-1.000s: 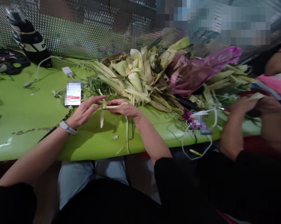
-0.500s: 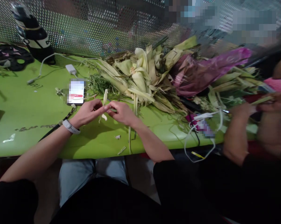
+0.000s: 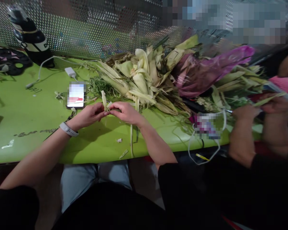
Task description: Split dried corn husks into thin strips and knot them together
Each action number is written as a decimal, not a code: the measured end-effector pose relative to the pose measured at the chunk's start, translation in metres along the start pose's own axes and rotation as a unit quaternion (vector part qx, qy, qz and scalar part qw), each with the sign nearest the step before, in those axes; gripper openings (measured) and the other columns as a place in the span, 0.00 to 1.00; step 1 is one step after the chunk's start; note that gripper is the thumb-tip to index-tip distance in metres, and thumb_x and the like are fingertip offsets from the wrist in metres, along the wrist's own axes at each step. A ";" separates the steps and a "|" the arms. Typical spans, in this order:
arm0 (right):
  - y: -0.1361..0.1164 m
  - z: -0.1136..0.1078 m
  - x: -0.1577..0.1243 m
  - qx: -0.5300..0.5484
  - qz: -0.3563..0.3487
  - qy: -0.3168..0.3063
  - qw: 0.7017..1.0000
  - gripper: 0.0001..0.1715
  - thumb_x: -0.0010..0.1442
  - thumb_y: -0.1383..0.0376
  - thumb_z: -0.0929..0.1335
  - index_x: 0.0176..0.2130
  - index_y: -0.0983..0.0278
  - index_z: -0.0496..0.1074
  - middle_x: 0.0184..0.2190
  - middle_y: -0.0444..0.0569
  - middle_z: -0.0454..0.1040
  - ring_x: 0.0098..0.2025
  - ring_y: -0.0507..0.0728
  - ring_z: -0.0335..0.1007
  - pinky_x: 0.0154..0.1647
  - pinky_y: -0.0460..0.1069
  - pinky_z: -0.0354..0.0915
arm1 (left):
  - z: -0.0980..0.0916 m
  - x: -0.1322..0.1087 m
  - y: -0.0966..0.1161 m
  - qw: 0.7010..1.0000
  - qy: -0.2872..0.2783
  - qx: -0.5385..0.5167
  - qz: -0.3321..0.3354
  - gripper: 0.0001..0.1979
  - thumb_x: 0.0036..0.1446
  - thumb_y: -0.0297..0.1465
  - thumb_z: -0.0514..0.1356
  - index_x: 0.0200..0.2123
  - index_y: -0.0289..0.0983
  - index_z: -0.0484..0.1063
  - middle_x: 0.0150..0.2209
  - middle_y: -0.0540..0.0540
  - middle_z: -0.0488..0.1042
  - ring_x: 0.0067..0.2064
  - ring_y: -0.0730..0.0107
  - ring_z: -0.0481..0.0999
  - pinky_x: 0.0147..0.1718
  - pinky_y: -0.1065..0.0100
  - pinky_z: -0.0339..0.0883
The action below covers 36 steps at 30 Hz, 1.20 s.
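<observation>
Between my two hands, above the green tabletop [image 3: 48, 140], is a small pale corn husk piece [image 3: 103, 98] with its top standing upright. My left hand [image 3: 91, 114], with a white band on the wrist, pinches it low down. The fingertips of my right hand [image 3: 125, 111] meet the left ones there, closed on the same piece. Fingers hide its lower part, so I cannot tell how it is tied or folded. Just beyond my hands lies a big heap of corn husks [image 3: 144, 80], with a bunch of thin green stems [image 3: 99, 85] at its left edge.
A lit phone [image 3: 76, 97] lies beyond my left hand, near a white charger [image 3: 70, 72] and cable. A dark bottle [image 3: 35, 41] stands at the back left. A pink plastic bag [image 3: 199, 76] rests on the husks. At right, another person's hands [image 3: 278, 103] hold a husk strip.
My hands have shifted slightly left and now meet more evenly around the corn husk piece. The pale end below my fingers no longer shows clearly. The other person's husk strip has tilted upward.
</observation>
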State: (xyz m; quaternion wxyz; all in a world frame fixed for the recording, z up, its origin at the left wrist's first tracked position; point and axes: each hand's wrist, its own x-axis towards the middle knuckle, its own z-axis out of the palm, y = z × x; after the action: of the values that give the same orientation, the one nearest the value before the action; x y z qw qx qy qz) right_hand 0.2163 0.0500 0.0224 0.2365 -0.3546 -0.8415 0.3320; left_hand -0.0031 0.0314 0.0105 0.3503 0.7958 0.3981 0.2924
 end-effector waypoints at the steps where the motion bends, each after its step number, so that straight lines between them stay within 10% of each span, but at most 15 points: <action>1: 0.000 0.000 0.000 0.004 0.000 -0.004 1.000 0.12 0.63 0.58 0.68 0.41 0.63 0.76 0.40 0.51 0.77 0.40 0.57 0.70 0.41 0.50 0.60 | 0.000 0.000 0.000 1.000 0.010 0.005 0.007 0.14 0.61 0.41 0.60 0.30 0.37 0.67 0.21 0.52 0.68 0.21 0.76 0.65 0.20 0.73 0.57; 11: 0.000 -0.002 -0.005 0.181 -0.026 -0.034 0.983 0.14 0.62 0.55 0.68 0.38 0.63 0.74 0.29 0.44 0.69 0.30 0.51 0.61 0.31 0.47 0.58 | -0.011 -0.002 0.001 0.988 -0.001 -0.150 0.038 0.14 0.60 0.42 0.62 0.32 0.36 0.70 0.23 0.50 0.70 0.24 0.77 0.68 0.23 0.74 0.63; 18: -0.002 -0.006 -0.001 0.082 -0.028 0.010 0.996 0.11 0.61 0.58 0.69 0.39 0.62 0.75 0.40 0.50 0.73 0.43 0.57 0.69 0.46 0.54 0.64 | -0.004 -0.002 -0.003 0.991 0.015 -0.120 0.058 0.24 0.62 0.38 0.60 0.59 0.37 0.65 0.43 0.39 0.79 0.43 0.65 0.79 0.41 0.65 0.73; 36: -0.004 0.020 0.004 0.310 0.111 0.085 0.940 0.26 0.62 0.50 0.67 0.20 0.62 0.62 0.16 0.38 0.59 0.19 0.47 0.52 0.22 0.46 0.52 | 0.010 -0.005 0.004 0.996 0.037 0.045 0.068 0.14 0.58 0.39 0.63 0.40 0.35 0.72 0.33 0.43 0.78 0.33 0.68 0.78 0.32 0.68 0.71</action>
State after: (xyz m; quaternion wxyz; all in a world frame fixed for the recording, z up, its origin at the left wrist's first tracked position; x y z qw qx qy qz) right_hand 0.1990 0.0428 0.0128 0.3675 -0.3816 -0.6286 0.5693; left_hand 0.0032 0.0225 0.0068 0.2786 0.8248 0.3685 0.3262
